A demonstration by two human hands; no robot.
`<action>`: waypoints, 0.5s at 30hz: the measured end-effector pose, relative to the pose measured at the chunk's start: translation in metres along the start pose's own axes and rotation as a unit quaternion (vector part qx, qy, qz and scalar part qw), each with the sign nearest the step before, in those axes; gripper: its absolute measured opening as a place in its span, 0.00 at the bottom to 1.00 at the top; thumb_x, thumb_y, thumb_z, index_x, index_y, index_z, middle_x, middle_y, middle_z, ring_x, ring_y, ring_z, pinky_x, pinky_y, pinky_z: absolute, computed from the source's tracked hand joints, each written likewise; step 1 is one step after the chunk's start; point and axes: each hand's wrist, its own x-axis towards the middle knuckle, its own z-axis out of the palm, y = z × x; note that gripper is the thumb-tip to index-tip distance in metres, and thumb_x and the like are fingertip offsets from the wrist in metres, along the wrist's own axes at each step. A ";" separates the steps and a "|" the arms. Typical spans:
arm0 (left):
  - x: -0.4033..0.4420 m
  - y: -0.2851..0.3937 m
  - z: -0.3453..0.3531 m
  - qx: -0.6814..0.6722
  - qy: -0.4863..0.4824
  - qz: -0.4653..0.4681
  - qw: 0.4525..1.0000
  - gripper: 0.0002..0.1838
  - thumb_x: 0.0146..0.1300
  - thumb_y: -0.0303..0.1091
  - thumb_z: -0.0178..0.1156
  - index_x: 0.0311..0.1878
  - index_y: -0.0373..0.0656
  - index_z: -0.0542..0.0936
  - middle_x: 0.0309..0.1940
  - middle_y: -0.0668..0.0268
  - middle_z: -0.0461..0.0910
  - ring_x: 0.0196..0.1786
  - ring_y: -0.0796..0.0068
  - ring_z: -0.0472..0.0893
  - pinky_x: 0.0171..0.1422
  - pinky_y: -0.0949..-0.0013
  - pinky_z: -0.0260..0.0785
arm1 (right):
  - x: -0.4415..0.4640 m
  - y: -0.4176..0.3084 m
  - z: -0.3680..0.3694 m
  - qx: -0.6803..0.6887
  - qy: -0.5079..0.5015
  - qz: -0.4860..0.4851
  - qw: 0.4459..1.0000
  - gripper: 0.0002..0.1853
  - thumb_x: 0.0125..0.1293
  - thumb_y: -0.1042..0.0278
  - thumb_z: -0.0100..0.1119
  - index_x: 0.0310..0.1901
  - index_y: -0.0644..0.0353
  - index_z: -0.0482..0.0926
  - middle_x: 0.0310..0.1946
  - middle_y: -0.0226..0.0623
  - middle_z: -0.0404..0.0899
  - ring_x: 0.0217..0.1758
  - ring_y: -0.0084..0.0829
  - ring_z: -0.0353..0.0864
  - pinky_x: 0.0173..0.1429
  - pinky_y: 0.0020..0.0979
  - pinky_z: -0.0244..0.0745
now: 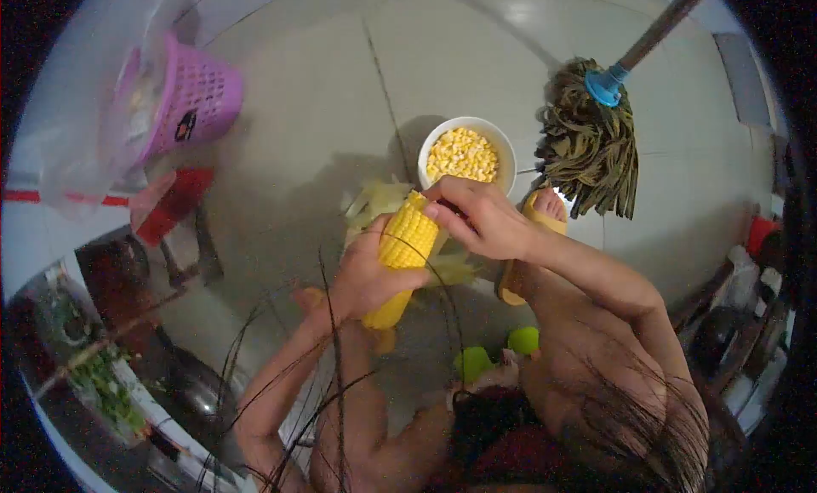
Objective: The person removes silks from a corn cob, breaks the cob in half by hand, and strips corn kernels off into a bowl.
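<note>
I lose part of the corn cob [408, 240] behind the left hand [368, 276]; the mop handle [664, 26] is cut off between one and two o'clock.

Bare hands [485, 216] and forearms [596, 267], yellow open-toed slippers [546, 224]

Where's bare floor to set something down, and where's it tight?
Bare grey tiled floor: a patch between the purple perforated plastic basket and the round white bowl of yellow kernels; another right of the brown-stranded mop.

Crowded: around the yellow corn cob, with left hand, right hand, pale-green husks, bowl and a yellow slipper bunched.
</note>
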 end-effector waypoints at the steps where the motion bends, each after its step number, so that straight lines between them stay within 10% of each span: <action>1: 0.006 0.012 0.003 0.001 -0.007 -0.010 1.000 0.35 0.38 0.34 0.67 0.53 0.40 0.66 0.40 0.65 0.74 0.42 0.75 0.74 0.49 0.71 0.66 | -0.001 0.004 -0.005 -0.011 0.011 -0.001 1.000 0.12 0.62 0.62 0.49 0.32 0.63 0.69 0.25 0.47 0.72 0.29 0.48 0.74 0.31 0.40 0.69; 15: 0.045 0.021 0.035 0.026 -0.019 -0.005 0.999 0.32 0.38 0.33 0.68 0.50 0.39 0.67 0.39 0.66 0.73 0.42 0.75 0.74 0.48 0.72 0.66 | -0.017 0.041 -0.024 -0.123 0.066 -0.058 0.989 0.07 0.59 0.69 0.50 0.32 0.65 0.69 0.26 0.44 0.71 0.32 0.47 0.73 0.35 0.42 0.70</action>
